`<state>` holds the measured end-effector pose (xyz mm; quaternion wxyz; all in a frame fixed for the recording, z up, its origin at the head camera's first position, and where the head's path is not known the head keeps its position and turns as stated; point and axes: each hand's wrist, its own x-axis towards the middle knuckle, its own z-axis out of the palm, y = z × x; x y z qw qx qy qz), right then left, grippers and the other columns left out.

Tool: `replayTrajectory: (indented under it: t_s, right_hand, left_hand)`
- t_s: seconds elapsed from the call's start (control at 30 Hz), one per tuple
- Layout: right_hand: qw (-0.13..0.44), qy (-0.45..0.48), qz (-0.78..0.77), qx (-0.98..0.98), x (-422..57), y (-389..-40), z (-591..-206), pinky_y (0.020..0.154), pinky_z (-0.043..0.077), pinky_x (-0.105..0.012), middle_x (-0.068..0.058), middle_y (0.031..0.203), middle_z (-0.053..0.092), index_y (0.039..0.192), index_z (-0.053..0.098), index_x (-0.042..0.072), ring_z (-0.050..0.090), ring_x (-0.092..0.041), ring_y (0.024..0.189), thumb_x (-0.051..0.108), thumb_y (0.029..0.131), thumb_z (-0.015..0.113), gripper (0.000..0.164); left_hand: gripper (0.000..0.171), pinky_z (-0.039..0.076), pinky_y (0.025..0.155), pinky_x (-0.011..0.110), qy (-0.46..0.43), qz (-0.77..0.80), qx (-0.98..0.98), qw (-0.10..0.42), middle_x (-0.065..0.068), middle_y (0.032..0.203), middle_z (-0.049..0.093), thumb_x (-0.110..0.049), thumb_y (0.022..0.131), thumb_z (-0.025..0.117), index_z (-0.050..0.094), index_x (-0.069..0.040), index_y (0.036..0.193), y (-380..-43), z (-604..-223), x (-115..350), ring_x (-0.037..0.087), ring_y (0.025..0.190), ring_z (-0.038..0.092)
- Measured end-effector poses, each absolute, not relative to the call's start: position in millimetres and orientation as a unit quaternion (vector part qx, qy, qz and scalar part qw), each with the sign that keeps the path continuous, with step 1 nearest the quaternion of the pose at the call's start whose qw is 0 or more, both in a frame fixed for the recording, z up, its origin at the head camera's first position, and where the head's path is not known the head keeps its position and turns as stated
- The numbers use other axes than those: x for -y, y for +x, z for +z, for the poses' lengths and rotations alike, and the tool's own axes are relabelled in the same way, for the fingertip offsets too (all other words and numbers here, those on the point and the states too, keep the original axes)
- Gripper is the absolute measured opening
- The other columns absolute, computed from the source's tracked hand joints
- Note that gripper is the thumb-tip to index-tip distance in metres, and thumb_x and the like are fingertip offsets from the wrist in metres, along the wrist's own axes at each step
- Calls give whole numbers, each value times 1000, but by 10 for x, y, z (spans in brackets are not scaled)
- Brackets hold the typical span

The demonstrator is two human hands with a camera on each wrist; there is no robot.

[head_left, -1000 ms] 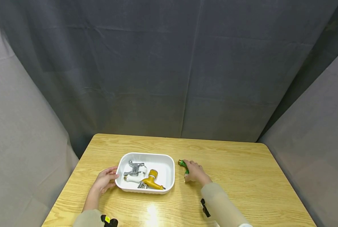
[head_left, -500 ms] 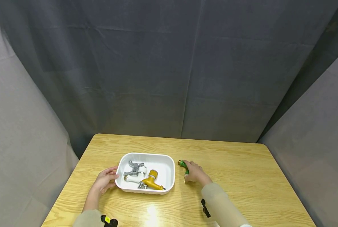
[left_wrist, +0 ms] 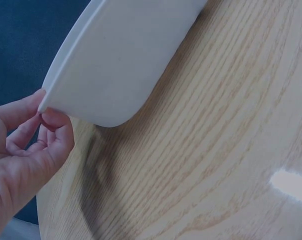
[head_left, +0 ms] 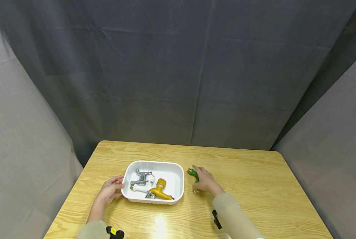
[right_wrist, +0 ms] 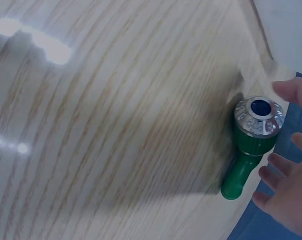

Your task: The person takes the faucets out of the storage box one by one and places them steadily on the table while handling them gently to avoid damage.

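My left hand point(head_left: 108, 191) pinches the left rim of a white tray point(head_left: 179, 182); in the left wrist view, thumb and forefinger hold the tray's edge point(left_wrist: 71, 60). Lying in the tray are a yellow tap point(head_left: 160, 191), a white tap point(head_left: 142, 188), a grey metal tap point(head_left: 142, 177) and a small chrome piece partly hidden by the yellow one. To the right of the tray, a green tap point(head_left: 192, 172) lies on the table, partly covered by my right hand point(head_left: 206, 182). The right wrist view shows the green tap's chrome knob point(right_wrist: 258, 122), with my loosely spread fingers point(right_wrist: 281, 165) apart from it.
A wooden table point(head_left: 249, 186) carries everything. Dark grey cloth point(head_left: 154, 83) hangs behind its far edge, with lighter grey cloth point(head_left: 25, 149) along the left side and the right.
My right hand's fingers have loosened and lifted slightly around the green tap, which stays in place. The left hand and the tray have not moved.
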<state>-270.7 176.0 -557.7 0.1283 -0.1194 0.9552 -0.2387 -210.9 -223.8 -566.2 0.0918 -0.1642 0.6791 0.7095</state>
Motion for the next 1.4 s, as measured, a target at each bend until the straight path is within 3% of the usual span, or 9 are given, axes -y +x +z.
replayTrajectory:
  t_s: [0.27,0.43,0.6,0.77,1.0,1.17,1.4]
  right_hand:
    - [84,-92,-331,-935,-1683,-2728,-5503,98,27,-60,-20,144,26,145,23,14,30,-40,128,24,77,70,83]
    - [65,-78,-402,-910,-1606,-2703,-5421,96,32,-58,-22,143,25,144,21,11,29,-42,127,22,79,70,82]
    - [50,-63,-468,-880,-1532,-2678,-5338,91,38,-57,-25,138,29,143,21,7,33,-46,122,22,80,69,81]
    - [45,-33,-516,-855,-1460,-2680,-5251,85,44,-51,-22,132,36,142,23,8,40,-42,116,24,80,68,78]
    - [75,-13,-577,-813,-1327,-2678,-5102,82,47,-43,-21,131,39,141,24,11,46,-38,113,25,79,69,78]
    - [112,-24,-599,-792,-1192,-2592,-4920,84,47,-45,-24,130,39,141,24,9,49,-38,110,26,81,67,75]
    - [163,-30,-614,-771,-1019,-2610,-5006,80,49,-45,-23,126,40,139,24,8,50,-36,108,32,84,64,72]
  left_hand:
    - [51,50,66,30,-163,708,-680,94,9,103,51,1,85,59,40,4,132,-2099,-5652,2239,16,82,55]
    - [51,50,66,30,-167,706,-682,94,9,103,51,1,85,59,40,3,132,-2100,-5645,2244,16,82,54]
    - [51,50,65,30,-167,705,-682,94,9,102,51,1,85,58,40,4,132,-2099,-5648,2248,17,82,55]
    - [50,50,66,30,-166,705,-683,95,9,103,51,2,85,58,40,4,133,-2094,-5653,2247,17,84,55]
    - [50,50,67,31,-171,704,-684,91,7,101,52,3,84,58,43,2,131,-2097,-5646,2246,16,83,54]
    - [50,49,67,31,-168,703,-685,94,8,101,52,2,84,58,42,3,132,-2089,-5641,2255,17,84,54]
    - [51,50,66,30,-169,708,-679,95,8,100,53,2,84,59,41,3,132,-2092,-5654,2250,19,85,54]
